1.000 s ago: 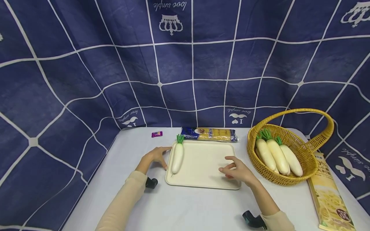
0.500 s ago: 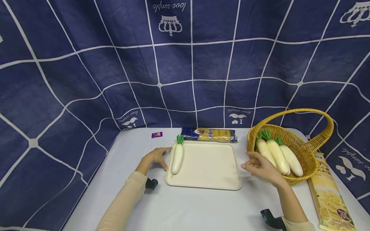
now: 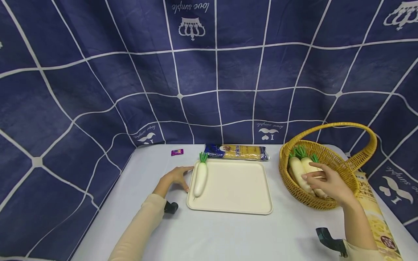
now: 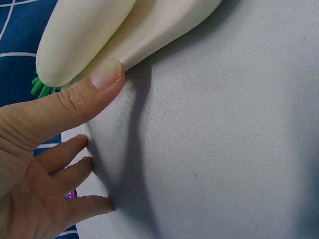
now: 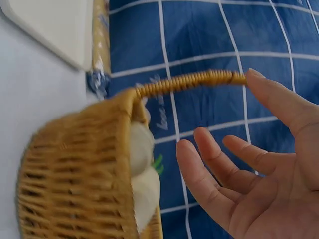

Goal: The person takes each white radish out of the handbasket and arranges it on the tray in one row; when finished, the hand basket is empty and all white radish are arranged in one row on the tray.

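On the left side of the cream tray (image 3: 235, 188) lies one white radish (image 3: 201, 179) with a green top. My left hand (image 3: 176, 178) is at the tray's left edge, its thumb (image 4: 105, 74) right at the rim and the other fingers spread over the table. My right hand (image 3: 330, 183) hovers over the wicker basket (image 3: 294, 192), fingers apart and holding nothing. Several white radishes (image 3: 298, 170) with green tops lean inside the basket, partly hidden behind this hand. In the right wrist view, the fingers show beside the basket's opening, below its handle (image 5: 199, 79).
Behind the tray lies a blue and yellow pasta packet (image 3: 236, 152). A small purple packet (image 3: 177, 152) is at the back left. A long yellow noodle package (image 3: 378, 221) lies right of the basket, partly covered by my right forearm. A blue checked curtain (image 3: 235, 72) hangs around the table.
My right hand has moved right, from above the tray's right side to over the basket. My left hand, the tray and the radish on it have stayed in place.
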`<state>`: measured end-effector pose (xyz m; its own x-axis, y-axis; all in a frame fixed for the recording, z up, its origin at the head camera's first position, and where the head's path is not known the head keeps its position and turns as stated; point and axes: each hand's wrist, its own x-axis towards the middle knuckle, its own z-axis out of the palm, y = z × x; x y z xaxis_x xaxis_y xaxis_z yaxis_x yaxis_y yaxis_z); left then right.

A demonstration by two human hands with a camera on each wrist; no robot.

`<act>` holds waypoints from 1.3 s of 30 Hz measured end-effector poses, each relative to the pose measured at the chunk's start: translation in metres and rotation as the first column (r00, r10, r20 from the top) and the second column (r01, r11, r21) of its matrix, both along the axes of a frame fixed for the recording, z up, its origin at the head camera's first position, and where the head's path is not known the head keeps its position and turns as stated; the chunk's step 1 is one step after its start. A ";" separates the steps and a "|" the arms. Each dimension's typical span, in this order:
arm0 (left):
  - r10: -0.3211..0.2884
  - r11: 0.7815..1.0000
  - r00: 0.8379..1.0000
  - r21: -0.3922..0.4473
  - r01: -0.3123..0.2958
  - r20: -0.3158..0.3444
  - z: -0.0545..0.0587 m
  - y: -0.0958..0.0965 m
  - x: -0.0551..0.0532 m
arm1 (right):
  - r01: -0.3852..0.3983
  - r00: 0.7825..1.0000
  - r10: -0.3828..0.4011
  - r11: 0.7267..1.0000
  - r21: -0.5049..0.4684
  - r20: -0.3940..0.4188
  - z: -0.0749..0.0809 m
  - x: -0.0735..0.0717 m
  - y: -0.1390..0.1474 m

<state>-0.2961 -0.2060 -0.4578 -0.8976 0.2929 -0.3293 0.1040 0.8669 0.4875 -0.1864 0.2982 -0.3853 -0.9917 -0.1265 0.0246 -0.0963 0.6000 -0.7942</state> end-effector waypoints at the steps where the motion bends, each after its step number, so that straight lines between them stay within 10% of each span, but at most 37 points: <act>1: 0.002 1.000 1.000 0.006 -0.002 0.001 0.000 0.000 0.000 | 0.008 1.000 -0.008 1.000 0.007 -0.003 0.000 -0.001 0.004; 9: -0.009 1.000 1.000 0.015 0.009 -0.009 0.001 0.000 0.001 | 0.016 0.998 -0.021 0.996 -0.088 -0.054 -0.002 -0.014 0.036; 22: -0.008 1.000 1.000 0.003 0.008 -0.011 0.001 0.000 0.001 | 0.158 0.987 -0.156 0.987 0.036 -0.043 -0.018 -0.029 0.054; 39: 0.003 1.000 1.000 -0.008 -0.003 0.003 0.000 0.000 0.000 | 0.097 0.979 -0.114 0.990 0.105 0.167 -0.019 -0.054 0.050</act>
<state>-0.2957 -0.2057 -0.4579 -0.8975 0.2879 -0.3342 0.1002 0.8709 0.4812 -0.2405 0.3482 -0.4046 -0.9879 -0.0146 -0.1543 0.1043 0.6738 -0.7316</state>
